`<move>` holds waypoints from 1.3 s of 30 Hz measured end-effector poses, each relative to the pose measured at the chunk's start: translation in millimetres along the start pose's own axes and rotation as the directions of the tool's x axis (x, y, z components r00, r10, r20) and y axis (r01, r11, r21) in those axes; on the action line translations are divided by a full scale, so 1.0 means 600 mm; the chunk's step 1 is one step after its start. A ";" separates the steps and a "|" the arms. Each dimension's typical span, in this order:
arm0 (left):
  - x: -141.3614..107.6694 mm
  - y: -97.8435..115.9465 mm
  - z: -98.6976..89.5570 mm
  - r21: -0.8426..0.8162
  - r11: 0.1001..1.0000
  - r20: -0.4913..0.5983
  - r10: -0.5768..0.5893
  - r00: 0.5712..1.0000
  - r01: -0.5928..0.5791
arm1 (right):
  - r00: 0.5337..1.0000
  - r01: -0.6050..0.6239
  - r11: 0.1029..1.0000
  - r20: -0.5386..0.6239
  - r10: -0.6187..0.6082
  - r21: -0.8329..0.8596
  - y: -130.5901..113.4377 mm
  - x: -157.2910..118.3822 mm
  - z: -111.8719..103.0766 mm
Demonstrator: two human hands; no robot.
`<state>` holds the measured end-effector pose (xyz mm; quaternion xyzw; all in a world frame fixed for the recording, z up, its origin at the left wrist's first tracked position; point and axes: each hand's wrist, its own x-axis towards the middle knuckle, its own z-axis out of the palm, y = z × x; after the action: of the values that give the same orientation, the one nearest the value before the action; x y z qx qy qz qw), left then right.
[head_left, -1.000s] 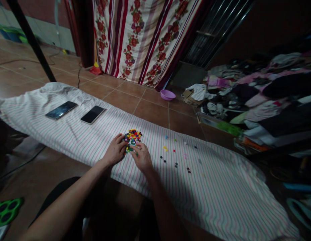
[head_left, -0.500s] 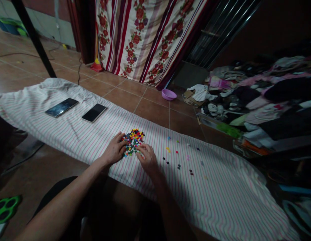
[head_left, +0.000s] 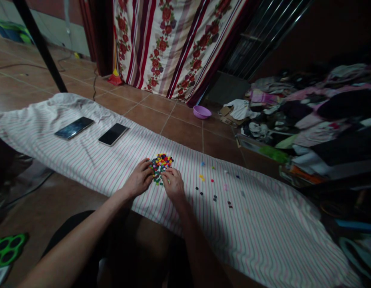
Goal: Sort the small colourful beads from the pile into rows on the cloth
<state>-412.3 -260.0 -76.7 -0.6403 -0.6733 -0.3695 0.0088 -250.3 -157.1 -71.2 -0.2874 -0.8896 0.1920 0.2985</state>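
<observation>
Two hands (head_left: 139, 179) (head_left: 174, 185) touch one pile of pieces (head_left: 162, 161); two phones (head_left: 74, 128) (head_left: 113, 134) lie left.

Can't tell whether right hand (head_left: 174, 186) pinches anything; heaped pieces (head_left: 163, 161) too small. Left hand (head_left: 139, 178) partly covers their left side. Green object (head_left: 8, 253), near left, and curtain (head_left: 173, 48), far, cut off.

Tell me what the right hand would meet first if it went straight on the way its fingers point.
Most likely the pile of small coloured pieces: the right hand points into it from its near right side. Depth is unclear, so it may already be touching some.
</observation>
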 end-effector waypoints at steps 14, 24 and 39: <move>-0.007 0.000 0.002 0.020 0.999 0.056 0.029 0.998 -0.030 | 0.995 0.010 0.995 0.096 0.000 -0.101 -0.016 0.011 0.012; -0.007 -0.004 0.009 0.028 0.999 0.073 0.018 0.997 -0.020 | 0.993 0.056 0.995 0.111 -0.046 -0.087 -0.011 0.010 0.010; -0.001 -0.006 0.015 0.026 1.000 0.061 0.002 0.998 -0.003 | 0.994 -0.011 0.987 0.109 0.029 -0.161 -0.025 0.016 0.019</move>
<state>-411.3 -255.5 -85.0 -0.6519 -0.6772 -0.3411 -0.0028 -270.1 -164.3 -68.0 -0.3082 -0.9145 0.1386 0.2225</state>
